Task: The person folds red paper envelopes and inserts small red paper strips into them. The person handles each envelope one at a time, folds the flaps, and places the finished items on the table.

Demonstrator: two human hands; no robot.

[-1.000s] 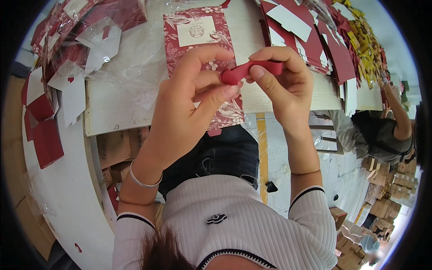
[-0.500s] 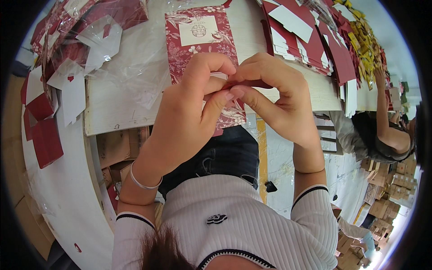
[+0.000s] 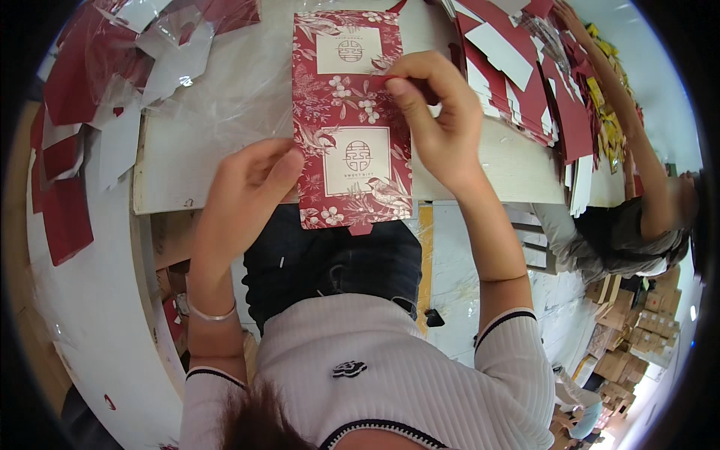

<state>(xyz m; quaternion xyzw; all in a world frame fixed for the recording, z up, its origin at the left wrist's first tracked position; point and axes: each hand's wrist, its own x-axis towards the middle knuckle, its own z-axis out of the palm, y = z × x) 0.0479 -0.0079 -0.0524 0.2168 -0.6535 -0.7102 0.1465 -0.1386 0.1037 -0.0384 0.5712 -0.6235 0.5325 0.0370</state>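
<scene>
A flat red folded gift box (image 3: 356,109), printed with white flowers, birds and two cream squares, lies on the table before me. Its near end, with a small tab, juts past the table's front edge. At its left edge my left hand (image 3: 251,191) has curled fingers and thumb closed on the cardboard. Over the box's right edge, by the upper cream square, my right hand (image 3: 444,120) pinches thumb and forefinger together. A speck of red shows at those fingertips, too small to name.
Red and white card pieces (image 3: 502,56) are stacked at the right, with yellow packets (image 3: 596,94) beyond. Clear plastic film and more red boxes (image 3: 67,217) crowd the left. Another person's arm (image 3: 637,142) reaches over the far right. Cardboard cartons (image 3: 626,345) stand on the floor.
My hands, pinched together above the box before, have parted. The left went down to the box's left edge, the right up to its right side. More of the box's printed face shows.
</scene>
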